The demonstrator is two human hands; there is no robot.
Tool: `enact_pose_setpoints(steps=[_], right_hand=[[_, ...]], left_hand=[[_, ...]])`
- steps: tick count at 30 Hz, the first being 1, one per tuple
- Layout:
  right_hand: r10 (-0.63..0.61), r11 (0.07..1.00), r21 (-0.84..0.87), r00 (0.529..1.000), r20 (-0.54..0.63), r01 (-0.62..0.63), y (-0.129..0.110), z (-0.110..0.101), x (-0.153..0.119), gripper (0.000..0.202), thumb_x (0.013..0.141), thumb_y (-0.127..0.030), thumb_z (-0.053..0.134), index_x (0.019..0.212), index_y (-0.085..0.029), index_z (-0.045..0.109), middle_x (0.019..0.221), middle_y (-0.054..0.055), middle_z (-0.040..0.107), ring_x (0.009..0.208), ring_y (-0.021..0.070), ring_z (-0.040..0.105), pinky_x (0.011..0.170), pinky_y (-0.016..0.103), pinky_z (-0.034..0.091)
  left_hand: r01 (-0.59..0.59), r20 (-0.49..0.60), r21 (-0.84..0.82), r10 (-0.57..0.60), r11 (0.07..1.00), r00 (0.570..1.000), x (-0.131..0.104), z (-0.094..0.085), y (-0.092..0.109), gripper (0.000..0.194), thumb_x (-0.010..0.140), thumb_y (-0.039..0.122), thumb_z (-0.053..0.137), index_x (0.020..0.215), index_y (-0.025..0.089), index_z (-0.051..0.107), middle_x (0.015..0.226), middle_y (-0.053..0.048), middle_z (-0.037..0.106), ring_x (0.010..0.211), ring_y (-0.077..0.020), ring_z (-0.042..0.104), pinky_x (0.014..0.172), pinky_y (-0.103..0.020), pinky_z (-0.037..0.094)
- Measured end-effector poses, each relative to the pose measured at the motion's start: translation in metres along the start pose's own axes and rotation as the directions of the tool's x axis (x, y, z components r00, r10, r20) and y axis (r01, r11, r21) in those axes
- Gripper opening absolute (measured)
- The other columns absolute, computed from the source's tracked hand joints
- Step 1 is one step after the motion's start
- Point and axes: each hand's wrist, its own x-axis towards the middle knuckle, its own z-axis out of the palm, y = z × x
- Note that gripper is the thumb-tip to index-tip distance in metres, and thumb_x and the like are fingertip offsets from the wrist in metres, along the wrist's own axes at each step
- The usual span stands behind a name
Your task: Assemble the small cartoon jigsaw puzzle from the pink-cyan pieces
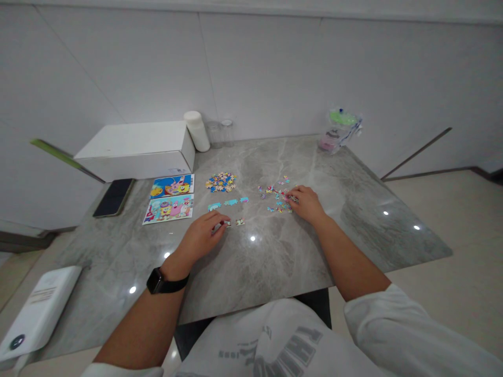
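My left hand (203, 234) has thumb and index finger pinched on a small puzzle piece (227, 223), just left of a loose piece (240, 222). Above it runs a short row of light blue pieces (230, 202). My right hand (307, 204) rests at the right side of a scattered group of pieces (270, 189), fingers bent down together; what lies under the fingertips is hidden. A heap of mixed pieces (220, 182) lies between the hands, farther back. Two cartoon picture cards (168, 209) lie to the left.
A white box (135, 149), a white bottle (197, 132) and clear glasses (227, 133) stand by the wall. A phone (113, 197) lies left of the cards. A white device (41, 309) is at the near left, a plastic bag (338, 131) at the back right.
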Motion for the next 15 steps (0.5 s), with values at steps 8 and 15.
enact_pose_setpoints(steps=[8, 15], right_hand=[[0.012, 1.0, 0.026, 1.0, -0.029, -0.011, -0.005, 0.004, 0.003, 0.024, 0.099, -0.038, 0.065, 0.11, -0.027, 0.082, 0.121, 0.009, 0.074, 0.112, 0.0272, 0.064, 0.103, 0.041, 0.046], [0.148, 0.989, 0.042, 0.97, -0.195, -0.142, 0.021, -0.01, 0.004, 0.027, 0.099, -0.034, 0.061, 0.109, -0.024, 0.084, 0.111, 0.01, 0.076, 0.104, 0.0266, 0.066, 0.097, 0.039, 0.048]], left_hand=[[-0.007, 0.004, 0.016, 0.007, 1.0, 1.0, -0.001, 0.001, -0.002, 0.022, 0.103, 0.025, 0.055, 0.113, 0.022, 0.074, 0.104, -0.006, 0.072, 0.093, -0.0204, 0.068, 0.086, -0.034, 0.054], [-0.013, 0.007, 0.011, 0.013, 1.0, 1.0, 0.0, 0.0, 0.0, 0.022, 0.103, 0.026, 0.055, 0.114, 0.022, 0.074, 0.103, -0.006, 0.072, 0.092, -0.0204, 0.068, 0.086, -0.034, 0.055]])
